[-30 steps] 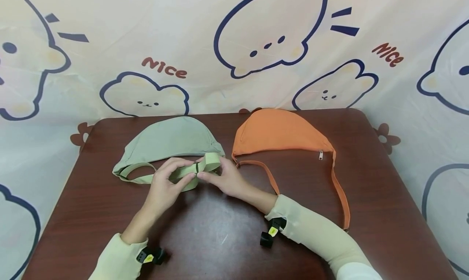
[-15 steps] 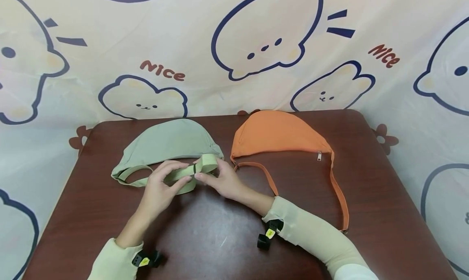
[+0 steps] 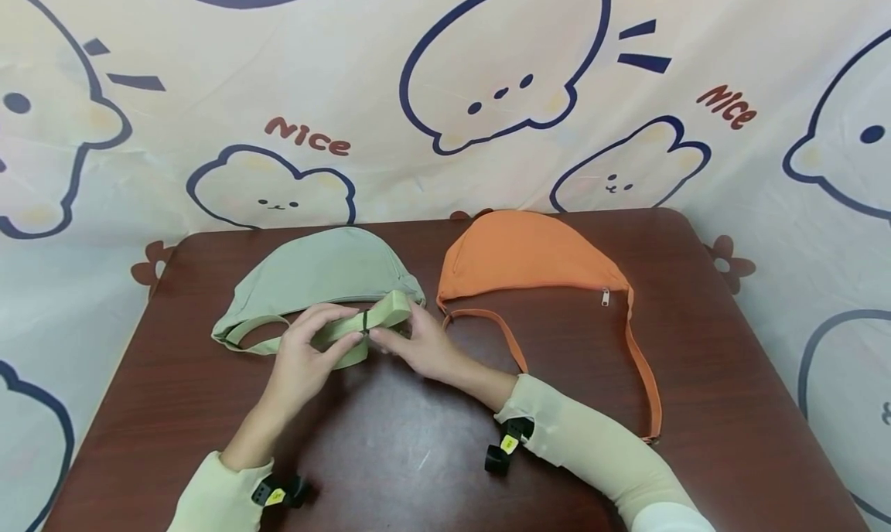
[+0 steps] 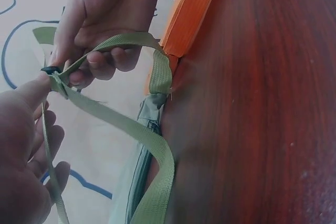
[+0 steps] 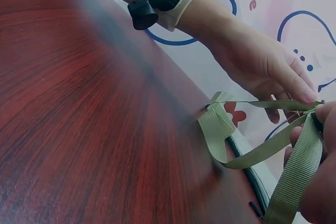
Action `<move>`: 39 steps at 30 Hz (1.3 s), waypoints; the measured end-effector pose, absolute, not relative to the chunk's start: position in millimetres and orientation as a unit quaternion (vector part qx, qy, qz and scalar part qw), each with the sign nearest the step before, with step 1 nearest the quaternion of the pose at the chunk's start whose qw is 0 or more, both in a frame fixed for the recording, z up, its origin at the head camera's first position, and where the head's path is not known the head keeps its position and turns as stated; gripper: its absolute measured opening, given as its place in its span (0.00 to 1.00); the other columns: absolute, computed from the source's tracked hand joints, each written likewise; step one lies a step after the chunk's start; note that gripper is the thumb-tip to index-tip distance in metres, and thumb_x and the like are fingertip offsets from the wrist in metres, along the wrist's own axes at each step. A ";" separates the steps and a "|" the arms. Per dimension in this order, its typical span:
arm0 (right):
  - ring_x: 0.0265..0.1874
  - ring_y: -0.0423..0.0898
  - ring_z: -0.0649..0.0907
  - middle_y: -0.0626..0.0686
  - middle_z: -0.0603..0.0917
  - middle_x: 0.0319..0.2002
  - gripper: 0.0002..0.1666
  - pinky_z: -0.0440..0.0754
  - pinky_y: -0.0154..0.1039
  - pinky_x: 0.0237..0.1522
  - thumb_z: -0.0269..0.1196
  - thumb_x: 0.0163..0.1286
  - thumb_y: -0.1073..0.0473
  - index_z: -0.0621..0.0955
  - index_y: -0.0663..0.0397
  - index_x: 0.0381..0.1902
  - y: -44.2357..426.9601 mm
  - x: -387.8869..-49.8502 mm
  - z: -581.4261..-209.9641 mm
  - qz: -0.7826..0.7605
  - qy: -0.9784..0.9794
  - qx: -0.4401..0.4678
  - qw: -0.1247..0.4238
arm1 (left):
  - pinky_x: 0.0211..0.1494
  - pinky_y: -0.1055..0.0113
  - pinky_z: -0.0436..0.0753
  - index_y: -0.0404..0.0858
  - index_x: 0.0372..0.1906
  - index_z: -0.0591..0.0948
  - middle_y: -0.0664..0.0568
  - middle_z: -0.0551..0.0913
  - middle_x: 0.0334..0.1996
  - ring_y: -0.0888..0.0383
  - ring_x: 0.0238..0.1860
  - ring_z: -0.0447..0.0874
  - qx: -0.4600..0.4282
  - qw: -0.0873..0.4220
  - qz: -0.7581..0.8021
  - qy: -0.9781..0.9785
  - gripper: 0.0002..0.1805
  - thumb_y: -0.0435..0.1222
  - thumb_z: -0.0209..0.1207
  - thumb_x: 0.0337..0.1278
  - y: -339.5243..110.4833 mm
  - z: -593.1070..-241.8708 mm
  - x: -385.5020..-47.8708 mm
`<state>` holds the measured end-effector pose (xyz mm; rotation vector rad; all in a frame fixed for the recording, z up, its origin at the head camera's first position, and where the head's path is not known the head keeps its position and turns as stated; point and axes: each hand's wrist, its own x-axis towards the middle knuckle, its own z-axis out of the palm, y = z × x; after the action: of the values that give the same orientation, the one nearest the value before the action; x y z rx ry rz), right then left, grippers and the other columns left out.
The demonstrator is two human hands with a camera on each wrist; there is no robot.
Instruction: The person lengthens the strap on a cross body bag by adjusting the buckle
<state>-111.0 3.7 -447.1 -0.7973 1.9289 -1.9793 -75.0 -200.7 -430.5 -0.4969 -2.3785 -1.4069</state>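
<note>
The left hand (image 3: 302,354) and the right hand (image 3: 428,346) meet above the near edge of a green bag (image 3: 320,265), both pinching its green strap (image 3: 390,308) between thumb and fingers at a dark slider (image 3: 365,322). The left wrist view shows the two thumbs close together at the slider, with the strap passing over the curled fingers of the right hand and hanging below in a loose curve. Beyond the right thumb, in the head view, the strap folds back in an upright loop. A second loop curves out from the green bag's left corner.

The green bag lies on a dark reddish-brown surface (image 3: 418,470), its rounded side away from the person. Just to its right lies an orange bag (image 3: 529,250), similarly turned, with a metal zipper pull (image 3: 605,297) near its right end. Its orange strap (image 3: 643,370) leaves both ends and runs toward the right forearm.

Pale sleeves (image 3: 592,443) cover the forearms; a black wrist device (image 3: 281,491) with a yellow label sits at each cuff. Behind the surface hangs a pale cloth (image 3: 376,68) printed with blue-outlined animals and the word "Nice".
</note>
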 end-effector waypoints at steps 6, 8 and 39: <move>0.31 0.45 0.83 0.59 0.82 0.43 0.17 0.84 0.41 0.37 0.63 0.74 0.66 0.76 0.62 0.58 0.2 -112.0 -447.0 -0.668 0.678 -0.282 0.120 | 0.52 0.80 0.73 0.38 0.50 0.87 0.49 0.85 0.47 0.66 0.51 0.79 -0.176 0.167 -0.493 -0.836 0.22 0.22 0.73 0.48 -200.4 -430.8 -75.5; 0.30 0.43 0.83 0.59 0.82 0.43 0.18 0.84 0.40 0.37 0.63 0.74 0.66 0.76 0.62 0.59 -0.3 -112.0 -447.3 -0.664 0.684 -0.279 0.119 | 0.52 0.80 0.73 0.38 0.50 0.87 0.49 0.85 0.47 0.66 0.51 0.79 -0.175 0.167 -0.491 -0.837 0.22 0.22 0.73 0.48 -200.4 -431.5 -75.6; 0.52 0.42 0.78 0.54 0.80 0.58 0.34 0.78 0.52 0.56 0.72 0.66 0.59 0.73 0.55 0.67 24.6 -128.6 -407.3 -0.559 0.748 -0.343 0.103 | 0.51 0.78 0.72 0.38 0.50 0.85 0.52 0.84 0.48 0.62 0.49 0.79 -0.178 0.139 -0.471 -0.853 0.19 0.25 0.73 0.52 -204.8 -431.1 -77.1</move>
<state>-128.6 24.6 -407.3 -1.0131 2.2066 -1.6500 -77.1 -204.8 -431.1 -0.5158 -2.4645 -1.3613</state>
